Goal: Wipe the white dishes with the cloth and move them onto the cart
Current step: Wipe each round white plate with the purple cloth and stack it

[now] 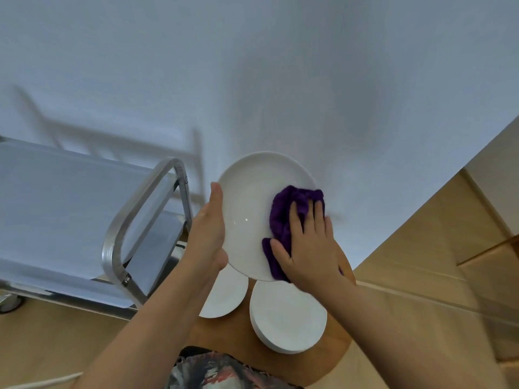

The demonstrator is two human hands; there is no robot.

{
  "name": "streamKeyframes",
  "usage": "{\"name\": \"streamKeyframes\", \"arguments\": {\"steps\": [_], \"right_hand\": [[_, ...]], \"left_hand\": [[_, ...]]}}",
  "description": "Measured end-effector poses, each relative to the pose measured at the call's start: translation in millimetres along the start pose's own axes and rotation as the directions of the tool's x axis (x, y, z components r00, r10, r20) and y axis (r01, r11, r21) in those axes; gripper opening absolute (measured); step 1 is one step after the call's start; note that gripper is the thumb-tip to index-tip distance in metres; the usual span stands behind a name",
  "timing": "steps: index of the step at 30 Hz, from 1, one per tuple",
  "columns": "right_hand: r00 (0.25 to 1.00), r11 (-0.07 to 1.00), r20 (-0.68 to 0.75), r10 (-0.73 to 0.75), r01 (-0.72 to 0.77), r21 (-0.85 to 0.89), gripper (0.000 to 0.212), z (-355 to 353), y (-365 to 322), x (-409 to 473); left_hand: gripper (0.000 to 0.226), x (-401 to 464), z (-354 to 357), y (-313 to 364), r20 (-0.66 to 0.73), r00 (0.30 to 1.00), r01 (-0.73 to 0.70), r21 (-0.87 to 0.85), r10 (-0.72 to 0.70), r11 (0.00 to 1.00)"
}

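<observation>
Item, far left: metal cart [84,209], tubular handle and flat pale shelf, standing against the white wall; no dish visible on its top shelf. Item: left hand [209,228], forearm rising from the lower edge of the view, palm turned edge-on, fingers extended upward along the left rim of the held plate and thumb at its lower rim; the hand supports the plate at its edge, and whether fingers curl behind it cannot be told. Item: white plate [252,209], raised and tilted toward the camera, held above the table between both hands. Item: purple cloth [283,217], bunched, lying on the right part of the plate's face. Item: right hand [309,242], fingers straight and spread, palm flat, pressing the cloth against the plate. Item, below the hands: a single white plate [227,296] and, just right of it, a stack of white plates [289,315], both on a round wooden table [230,335]. No brand, label or legible writing visible on any item.
</observation>
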State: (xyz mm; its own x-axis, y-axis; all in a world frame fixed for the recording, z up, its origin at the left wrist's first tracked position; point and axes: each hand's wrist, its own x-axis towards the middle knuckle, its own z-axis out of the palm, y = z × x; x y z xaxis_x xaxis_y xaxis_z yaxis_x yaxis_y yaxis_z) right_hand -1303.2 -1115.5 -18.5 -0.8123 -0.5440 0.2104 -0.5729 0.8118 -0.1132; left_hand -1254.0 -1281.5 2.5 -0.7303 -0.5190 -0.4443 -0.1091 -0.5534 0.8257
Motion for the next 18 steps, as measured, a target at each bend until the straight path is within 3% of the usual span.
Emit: {"name": "streamKeyframes", "arguments": {"steps": [5,8,12,14,16,17,18], "right_hand": [[0.994,0.951,0.093,-0.059,0.027,0.306,0.083,8,-40,-36],[0.963,0.934,0.125,-0.239,0.192,0.302,0.080,11,-44,-40],[0.907,0.901,-0.183,-0.381,0.408,0.148,0.038,5,-28,-36],[0.868,0.879,-0.279,-0.410,0.458,0.132,0.028,-2,-25,-34],[0.905,0.874,-0.279,-0.321,0.396,0.282,0.021,-14,-24,-31],[0.960,0.836,-0.224,-0.171,0.261,0.483,0.023,-26,-24,-28],[0.996,0.707,-0.088,0.017,0.050,0.705,0.025,-37,-23,-25]], "left_hand": [[0.067,1,4,-3,-0.066,0.993,0.092,-0.044,-0.095,0.995],[0.053,3,2,-2,-0.068,0.985,0.147,-0.172,-0.161,0.974],[0.053,5,-3,2,-0.004,0.978,0.206,-0.123,-0.208,0.971],[0.060,8,-3,3,0.078,0.976,0.213,-0.131,-0.204,0.968],[0.069,8,-4,8,0.154,0.970,0.201,-0.088,-0.186,0.976],[0.075,9,-6,10,0.191,0.966,0.190,-0.054,-0.177,0.980],[0.078,10,-7,12,0.218,0.963,0.171,-0.026,-0.161,0.985]]}}
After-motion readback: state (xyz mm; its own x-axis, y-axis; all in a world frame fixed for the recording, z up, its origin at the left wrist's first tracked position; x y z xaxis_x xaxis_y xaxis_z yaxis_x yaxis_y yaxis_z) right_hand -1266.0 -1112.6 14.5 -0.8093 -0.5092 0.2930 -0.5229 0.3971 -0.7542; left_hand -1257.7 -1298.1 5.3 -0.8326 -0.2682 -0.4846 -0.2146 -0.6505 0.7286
